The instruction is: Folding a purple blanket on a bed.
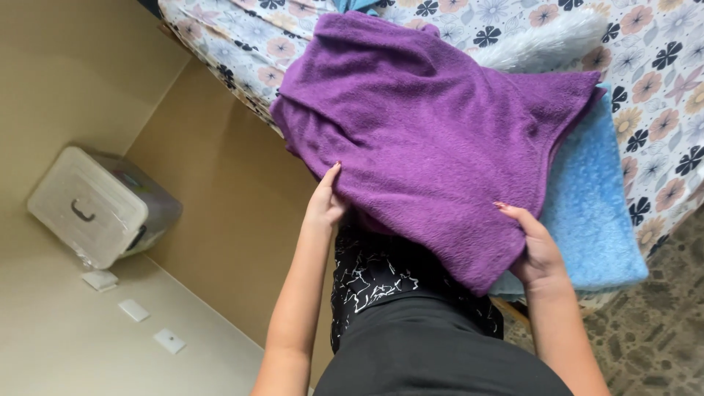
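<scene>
floral bedsheet [660, 66] under purple towel [433, 139]; clear storage box [99, 205] on wall side.

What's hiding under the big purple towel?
Under the purple towel a fluffy blue towel sticks out on the flowered bedsheet. Both hands, left and right, grip the purple one's edge. Whatever lies under its middle is covered.

fuzzy matt purple towel [433, 132], nubbly blue cloth [590, 213]
</scene>
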